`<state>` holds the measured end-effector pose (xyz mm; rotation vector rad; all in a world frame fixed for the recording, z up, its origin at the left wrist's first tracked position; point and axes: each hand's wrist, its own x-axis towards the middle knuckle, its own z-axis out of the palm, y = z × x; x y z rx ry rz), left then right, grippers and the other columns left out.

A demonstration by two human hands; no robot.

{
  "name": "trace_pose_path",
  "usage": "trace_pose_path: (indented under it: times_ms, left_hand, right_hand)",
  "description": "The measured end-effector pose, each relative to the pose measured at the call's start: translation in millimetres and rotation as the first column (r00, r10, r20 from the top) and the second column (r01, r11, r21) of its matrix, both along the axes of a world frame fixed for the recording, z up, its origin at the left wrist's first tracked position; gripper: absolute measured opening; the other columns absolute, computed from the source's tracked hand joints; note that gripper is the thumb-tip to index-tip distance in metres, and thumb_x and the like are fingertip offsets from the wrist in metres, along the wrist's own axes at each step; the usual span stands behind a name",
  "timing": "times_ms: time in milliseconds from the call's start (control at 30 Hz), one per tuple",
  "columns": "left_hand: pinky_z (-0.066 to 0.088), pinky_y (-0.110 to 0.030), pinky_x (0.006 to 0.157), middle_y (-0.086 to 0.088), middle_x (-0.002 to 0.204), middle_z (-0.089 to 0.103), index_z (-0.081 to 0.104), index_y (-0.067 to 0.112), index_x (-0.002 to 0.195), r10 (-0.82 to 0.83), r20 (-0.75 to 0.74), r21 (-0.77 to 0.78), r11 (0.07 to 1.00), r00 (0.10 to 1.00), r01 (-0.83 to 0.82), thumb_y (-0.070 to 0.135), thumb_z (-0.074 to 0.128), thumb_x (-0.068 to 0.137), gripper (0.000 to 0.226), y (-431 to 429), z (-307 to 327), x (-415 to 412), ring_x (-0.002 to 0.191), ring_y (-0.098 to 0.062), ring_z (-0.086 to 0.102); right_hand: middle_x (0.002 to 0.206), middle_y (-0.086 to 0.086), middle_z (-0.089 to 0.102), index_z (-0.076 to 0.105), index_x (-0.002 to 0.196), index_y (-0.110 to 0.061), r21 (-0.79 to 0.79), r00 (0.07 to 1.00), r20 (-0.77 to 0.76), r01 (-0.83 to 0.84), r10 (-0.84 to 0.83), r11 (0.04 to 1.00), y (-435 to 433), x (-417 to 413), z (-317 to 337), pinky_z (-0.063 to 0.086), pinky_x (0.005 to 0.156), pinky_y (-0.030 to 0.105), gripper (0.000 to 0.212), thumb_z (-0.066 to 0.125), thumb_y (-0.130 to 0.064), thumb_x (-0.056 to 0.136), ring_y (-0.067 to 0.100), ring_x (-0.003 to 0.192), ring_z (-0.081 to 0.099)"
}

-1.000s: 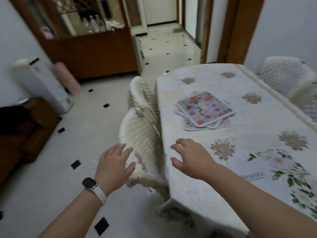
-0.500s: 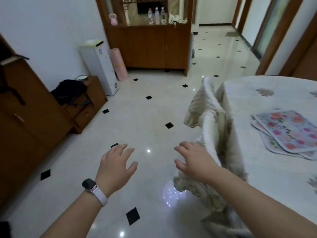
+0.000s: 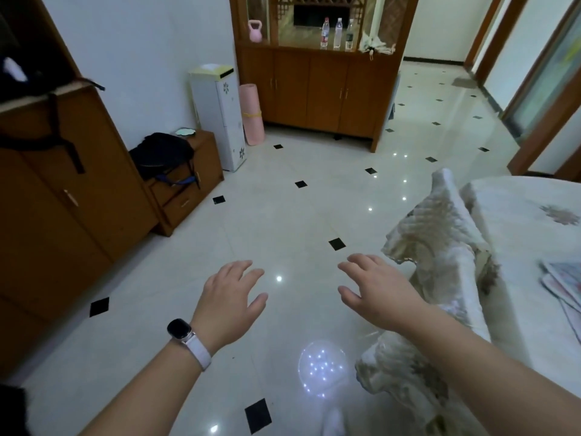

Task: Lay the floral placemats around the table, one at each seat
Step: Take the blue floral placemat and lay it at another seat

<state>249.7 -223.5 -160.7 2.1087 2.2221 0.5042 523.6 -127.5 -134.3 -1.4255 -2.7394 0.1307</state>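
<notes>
White glossy floor tiles (image 3: 283,221) fill our view. We see the left hand (image 3: 228,305) and the right hand (image 3: 375,289) spread open, palms down, holding nothing. At the far right edge, floral placemats (image 3: 564,283) lie stacked on the cloth-covered table (image 3: 528,234), beside covered chairs (image 3: 440,247).

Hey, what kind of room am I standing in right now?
Most likely a home dining area. A dining table under a pale cloth has cloth-covered chairs pushed in, floral placemats are stacked on it, and a wooden sideboard holds water bottles.
</notes>
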Motion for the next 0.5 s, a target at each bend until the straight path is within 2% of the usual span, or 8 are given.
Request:
trace_pose_path:
  times_ms: [167, 333, 500]
  left_hand:
    - [0.041, -0.042, 0.097, -0.002, 0.128, 0.061, 0.065, 0.021, 0.119, -0.022, 0.029, 0.018, 1.000, 0.999, 0.021, 0.037, 0.060, 0.086, 0.037, 38, -9, -20, 0.119, -0.024, 0.054]
    - [0.040, -0.040, 0.098, 0.000, 0.128, 0.061, 0.064, 0.023, 0.120, -0.010, 0.007, -0.005, 1.000, 1.000, 0.010, 0.035, 0.064, 0.087, 0.035, 103, -15, -37, 0.120, -0.022, 0.052]
    - [0.039, -0.039, 0.098, 0.001, 0.129, 0.060, 0.063, 0.023, 0.122, -0.061, -0.021, -0.055, 0.997, 0.998, 0.059, 0.037, 0.062, 0.088, 0.037, 205, -13, -43, 0.122, -0.020, 0.051]
  right_hand:
    - [0.146, -0.001, 0.046, 0.047, 0.140, -0.025, -0.024, 1.000, -0.001, 0.022, -0.022, 0.999, 45, -13, -14, 0.039, 0.104, 0.036, 0.052, 0.044, -0.050, 0.095, 0.021, 0.132, 0.040]
    - [0.146, -0.002, 0.045, 0.045, 0.141, -0.025, -0.076, 0.999, -0.009, 0.050, -0.051, 0.996, 112, -26, -32, 0.039, 0.103, 0.036, 0.052, 0.044, -0.050, 0.095, 0.021, 0.132, 0.039]
    - [0.142, -0.003, 0.046, 0.045, 0.139, -0.025, -0.108, 0.994, -0.031, 0.098, -0.101, 0.989, 196, -29, -34, 0.041, 0.098, 0.035, 0.051, 0.043, -0.050, 0.095, 0.021, 0.129, 0.041]
